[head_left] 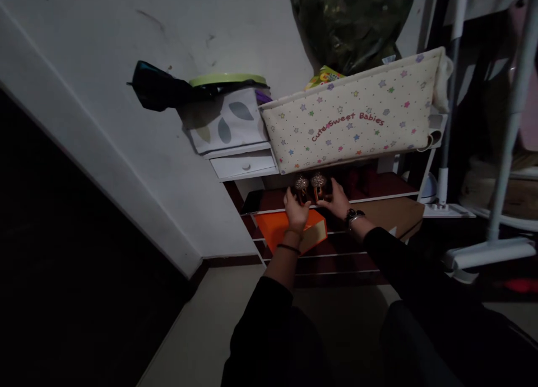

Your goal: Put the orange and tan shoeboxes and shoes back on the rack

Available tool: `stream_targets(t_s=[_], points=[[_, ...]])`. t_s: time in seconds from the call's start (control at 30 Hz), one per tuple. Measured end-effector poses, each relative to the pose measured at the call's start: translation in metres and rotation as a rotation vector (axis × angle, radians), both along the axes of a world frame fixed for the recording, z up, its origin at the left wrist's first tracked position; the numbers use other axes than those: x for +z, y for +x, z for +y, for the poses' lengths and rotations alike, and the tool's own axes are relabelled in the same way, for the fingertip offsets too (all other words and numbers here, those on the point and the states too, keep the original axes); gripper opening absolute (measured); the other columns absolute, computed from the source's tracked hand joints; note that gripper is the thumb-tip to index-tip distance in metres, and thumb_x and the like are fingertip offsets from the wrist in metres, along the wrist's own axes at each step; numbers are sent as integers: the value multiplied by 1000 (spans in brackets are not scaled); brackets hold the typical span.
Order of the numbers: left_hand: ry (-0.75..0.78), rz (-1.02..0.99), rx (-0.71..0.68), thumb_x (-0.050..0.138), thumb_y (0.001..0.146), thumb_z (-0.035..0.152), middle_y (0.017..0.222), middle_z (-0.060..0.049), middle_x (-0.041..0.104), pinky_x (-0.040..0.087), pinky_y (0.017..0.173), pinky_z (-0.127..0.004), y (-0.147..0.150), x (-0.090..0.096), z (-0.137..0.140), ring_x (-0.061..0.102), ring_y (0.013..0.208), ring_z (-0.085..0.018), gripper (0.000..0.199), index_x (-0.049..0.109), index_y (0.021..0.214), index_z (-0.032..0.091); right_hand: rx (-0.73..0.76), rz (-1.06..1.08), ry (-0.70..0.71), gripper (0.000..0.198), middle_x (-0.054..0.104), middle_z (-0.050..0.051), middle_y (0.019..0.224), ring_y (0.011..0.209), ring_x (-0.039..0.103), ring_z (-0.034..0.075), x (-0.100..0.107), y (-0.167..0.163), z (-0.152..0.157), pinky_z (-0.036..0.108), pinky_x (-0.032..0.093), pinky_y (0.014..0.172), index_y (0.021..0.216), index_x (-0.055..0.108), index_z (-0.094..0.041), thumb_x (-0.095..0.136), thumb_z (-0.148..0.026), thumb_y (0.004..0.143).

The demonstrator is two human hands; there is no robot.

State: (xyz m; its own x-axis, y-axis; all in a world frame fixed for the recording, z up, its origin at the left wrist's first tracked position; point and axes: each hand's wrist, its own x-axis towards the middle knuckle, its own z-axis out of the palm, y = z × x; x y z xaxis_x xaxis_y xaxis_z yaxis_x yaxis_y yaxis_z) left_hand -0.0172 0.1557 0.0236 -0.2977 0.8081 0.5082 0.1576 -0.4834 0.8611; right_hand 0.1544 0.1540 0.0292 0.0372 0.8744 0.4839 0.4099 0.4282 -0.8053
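Observation:
Both my hands reach onto the upper shelf of a low rack. My left hand (297,212) has its fingers curled around the side of a brownish shoe (301,184) with a glittery top. My right hand (337,201) grips the matching glittery shoe (318,182) from its right side, thumb and fingers around it. The two shoes stand side by side, their lower parts partly hidden by my fingers. Under my left hand, an orange box (271,227) sticks out of the rack.
A cream fabric bin (353,123) with printed stars overhangs the shelf. To its left are a small white drawer (241,165) and a leaf-patterned box (227,120). A brown cardboard box (390,213) lies lower right. Mop handles (515,112) stand at the right.

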Motion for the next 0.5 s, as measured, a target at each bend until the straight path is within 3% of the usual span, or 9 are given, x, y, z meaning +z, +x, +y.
stream_targets(t_s=[0.1, 0.17, 0.27, 0.37, 0.5], points=[[121, 68, 16, 78, 82, 18, 159, -22, 42, 49, 121, -49, 10, -17, -39, 56, 144, -33, 79, 46, 154, 16, 20, 7, 263, 93, 38, 23, 165, 127, 67, 32, -10, 17, -51, 55, 48, 120, 169, 31, -20, 75, -42, 90], [158, 99, -35, 75, 88, 27, 158, -21, 44, 48, 121, -50, 21, -40, -67, 56, 143, -31, 69, 48, 151, 18, -74, 0, 396, 73, 47, 18, 160, 133, 63, 31, -24, 42, -88, 56, 43, 125, 164, 39, -24, 66, -43, 99], [77, 119, -110, 79, 88, 37, 151, -20, 51, 46, 122, -53, 47, -84, -103, 55, 142, -33, 66, 52, 146, 19, -321, 82, 384, 61, 58, 16, 146, 127, 65, 30, -52, 102, -124, 55, 51, 118, 155, 47, -25, 62, -47, 100], [-36, 60, -229, 83, 85, 40, 154, -20, 49, 47, 122, -53, 82, -122, -126, 56, 143, -33, 76, 48, 150, 22, -558, 202, 327, 64, 58, 17, 145, 125, 66, 30, -75, 174, -127, 55, 54, 113, 149, 49, -22, 61, -54, 95], [-175, 12, -341, 92, 77, 43, 164, -21, 41, 47, 122, -52, 129, -143, -139, 53, 148, -36, 93, 46, 156, 27, -632, 265, 166, 75, 60, 21, 147, 127, 66, 33, -90, 246, -107, 56, 53, 113, 149, 49, -19, 64, -62, 89]])
